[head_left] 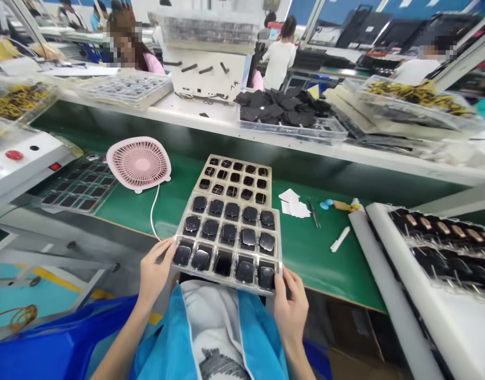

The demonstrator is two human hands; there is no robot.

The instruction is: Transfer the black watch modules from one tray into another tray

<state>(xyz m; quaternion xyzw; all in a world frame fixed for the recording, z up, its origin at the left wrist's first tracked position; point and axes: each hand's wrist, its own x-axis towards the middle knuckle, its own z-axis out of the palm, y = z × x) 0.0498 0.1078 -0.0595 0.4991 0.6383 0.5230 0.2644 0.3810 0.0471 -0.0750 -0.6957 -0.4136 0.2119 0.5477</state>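
A clear plastic compartment tray (pixel 279 232) is in both my hands at the bench's front edge, above my lap. My left hand (pixel 155 270) grips its near left corner, thumb and fingers closed on the rim. At the near right corner my right hand (pixel 292 303) pinches the side in the same way. Rounded-square black glossy pieces (pixel 228 232) lie in its compartments, one to each. Just beyond it, touching or overlapping its far edge, is a second, cream-coloured tray (pixel 270 184) with similar dark pieces, some showing thin yellow strips.
On the green bench (pixel 309 264) are a pink fan (pixel 139 163), white paper pieces (pixel 292 203), tweezers (pixel 314 212) and a white pen-like tool (pixel 340 239). A white rack (pixel 379 253) stands at right. Black pads (pixel 282 105) fill a shelf bin. Several people work beyond.
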